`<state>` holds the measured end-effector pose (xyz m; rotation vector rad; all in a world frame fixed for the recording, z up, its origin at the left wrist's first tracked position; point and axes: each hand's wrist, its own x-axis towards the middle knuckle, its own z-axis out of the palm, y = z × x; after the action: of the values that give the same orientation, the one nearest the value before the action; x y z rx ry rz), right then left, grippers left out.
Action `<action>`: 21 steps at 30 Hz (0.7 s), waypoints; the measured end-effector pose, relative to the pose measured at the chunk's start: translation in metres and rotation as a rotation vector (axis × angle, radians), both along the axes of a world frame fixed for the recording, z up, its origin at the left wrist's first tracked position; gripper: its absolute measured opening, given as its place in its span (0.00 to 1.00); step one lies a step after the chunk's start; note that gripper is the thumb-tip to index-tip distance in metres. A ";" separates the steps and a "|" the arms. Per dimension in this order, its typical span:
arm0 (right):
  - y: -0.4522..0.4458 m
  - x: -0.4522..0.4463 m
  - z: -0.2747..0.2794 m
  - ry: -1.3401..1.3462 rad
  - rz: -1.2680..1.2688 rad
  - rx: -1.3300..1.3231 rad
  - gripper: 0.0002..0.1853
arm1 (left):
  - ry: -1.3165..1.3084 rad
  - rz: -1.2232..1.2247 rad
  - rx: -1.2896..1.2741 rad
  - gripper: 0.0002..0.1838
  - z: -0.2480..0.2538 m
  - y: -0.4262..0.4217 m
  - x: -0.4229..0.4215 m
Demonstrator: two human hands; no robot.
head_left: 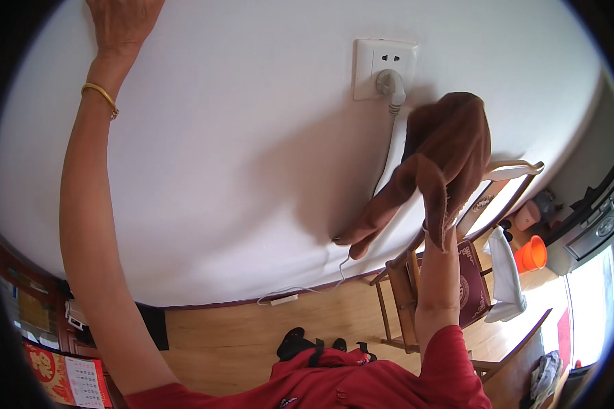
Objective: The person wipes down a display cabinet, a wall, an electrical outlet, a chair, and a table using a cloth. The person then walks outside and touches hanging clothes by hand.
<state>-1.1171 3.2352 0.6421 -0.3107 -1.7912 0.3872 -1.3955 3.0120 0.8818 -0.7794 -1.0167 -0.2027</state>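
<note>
A brown cloth (450,146) hangs in folds over my right hand and hides its fingers. One end of the cloth droops to the left in front of the white wall. Just above and left of it is a white wall socket (365,68) with a grey plug (391,83) in its lower part. The plug's cord runs down behind the cloth. At the top left, my left hand (124,24) is raised by the wall, a gold bangle (101,92) on its wrist. The top edge of the view cuts off its fingers.
A wooden chair (406,293) stands below my right arm, with a white cloth (505,286) at its side. Behind it is an orange bucket (531,255). A white power strip (284,300) lies on the floor by the wall. A red calendar (65,375) shows at lower left.
</note>
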 end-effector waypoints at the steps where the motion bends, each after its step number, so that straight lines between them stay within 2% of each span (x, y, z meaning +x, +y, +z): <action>1: 0.000 -0.001 0.004 -0.013 -0.009 0.012 0.16 | -0.001 -0.001 0.000 0.21 0.000 0.000 0.000; 5: 0.004 -0.015 0.027 -0.120 -0.055 0.077 0.15 | 0.009 0.002 0.001 0.21 0.000 -0.002 0.001; 10: 0.040 -0.038 0.086 -0.311 -0.112 0.139 0.14 | 0.042 -0.016 -0.002 0.20 0.001 -0.003 -0.004; 13: 0.035 -0.037 0.105 -0.354 -0.124 0.154 0.12 | -0.002 0.007 -0.015 0.21 0.002 -0.005 -0.003; 15: 0.038 -0.034 0.106 -0.373 -0.144 0.165 0.11 | 0.034 0.106 0.024 0.21 0.004 -0.004 -0.008; 17: 0.053 -0.034 0.100 -0.110 -0.011 0.191 0.07 | 0.036 0.084 0.020 0.21 0.002 -0.003 -0.006; 21: 0.072 -0.031 0.095 0.036 -0.021 0.207 0.07 | 0.012 0.055 0.035 0.21 0.002 0.000 -0.004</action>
<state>-1.1478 3.3076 0.7368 -0.1754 -1.7745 0.1892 -1.3993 3.0119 0.8842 -0.7196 -1.0193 -0.1682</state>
